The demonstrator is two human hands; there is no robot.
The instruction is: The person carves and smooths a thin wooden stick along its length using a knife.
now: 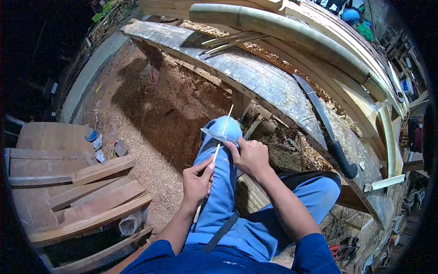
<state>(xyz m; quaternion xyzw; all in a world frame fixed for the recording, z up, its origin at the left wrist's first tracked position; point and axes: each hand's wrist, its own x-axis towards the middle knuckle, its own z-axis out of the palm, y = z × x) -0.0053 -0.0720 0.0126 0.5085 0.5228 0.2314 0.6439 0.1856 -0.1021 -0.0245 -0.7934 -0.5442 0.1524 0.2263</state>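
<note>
sawdust-strewn floor (157, 182); slim stick (217, 150) over thigh (223, 182), tip past knee (234, 128)'s far edge.
left hand (197, 183) pinches slim stick; right hand (253, 156) grips knife (212, 134), laid across it. step, judged: shaving. next stroke likely calls for a shallow, steady angle.

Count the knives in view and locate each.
2: a small knife in the right hand, across the stick; a large knife lying on the bench. More may be hidden.
</note>
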